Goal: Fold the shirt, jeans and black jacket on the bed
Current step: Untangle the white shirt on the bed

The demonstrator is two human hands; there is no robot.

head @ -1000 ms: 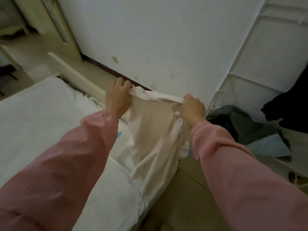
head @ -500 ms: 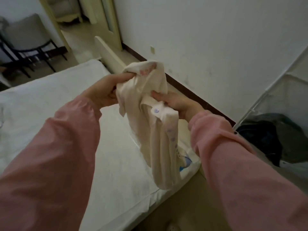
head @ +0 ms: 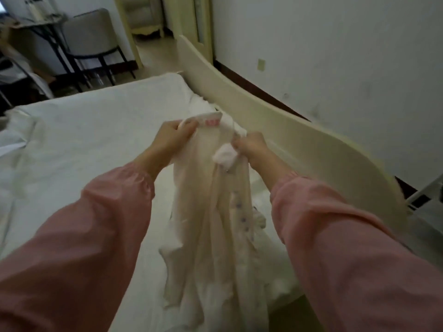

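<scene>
- Left hand (head: 171, 137) and right hand (head: 251, 146) each pinch the cream shirt (head: 215, 212) at its collar, seemingly; it hangs above the bed (head: 84, 130).
- Risk: bunched fabric lands creased, spoiling the fold.

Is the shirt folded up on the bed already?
No, the left hand and the right hand hold the shirt up by its collar, and it hangs loose and unfolded over the bed.

The shirt (head: 215, 224) hangs above the bed (head: 96, 130), near its right edge; the board (head: 287, 133) runs along the bed's right; a chair (head: 91, 37) stands beyond the bed
</scene>
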